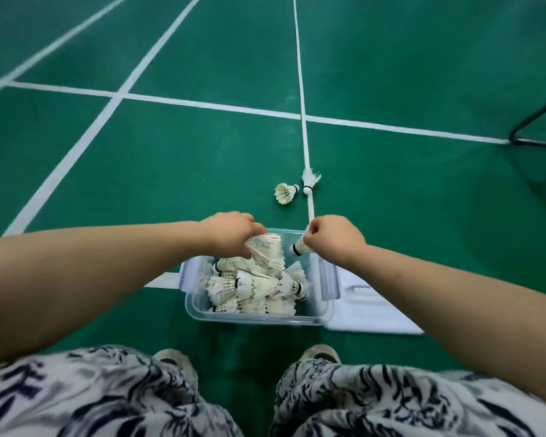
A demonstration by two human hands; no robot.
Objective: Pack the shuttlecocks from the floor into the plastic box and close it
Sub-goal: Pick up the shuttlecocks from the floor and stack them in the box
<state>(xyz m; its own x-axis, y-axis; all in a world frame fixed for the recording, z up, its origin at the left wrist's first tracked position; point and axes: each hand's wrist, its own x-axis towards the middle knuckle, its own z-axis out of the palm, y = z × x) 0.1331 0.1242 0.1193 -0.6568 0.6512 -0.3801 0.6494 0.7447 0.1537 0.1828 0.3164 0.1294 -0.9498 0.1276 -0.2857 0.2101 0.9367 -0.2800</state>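
Your left hand [230,234] grips a stack of shuttlecocks [267,252] over the box [256,318]. Your right hand [336,239] pinches one shuttlecock [298,247] over its far rim. Two loose shuttlecocks [286,194] lie on the floor [171,168] beyond. The lid [375,313] lies right of the box.

**Court, frame, trousers and shoes**

A green court floor [202,152] fills the view. White lines [212,105] cross it: one runs from 9 o'clock to 3 o'clock, one comes down from 12 o'clock towards the centre, and slanted ones run from 11 o'clock to 8 o'clock. A black tube frame [533,121] stands at 2 o'clock, cut by the edge. At 6 o'clock are white trousers [92,395] with dark stripes, with two pale shoes [174,357] just above them.
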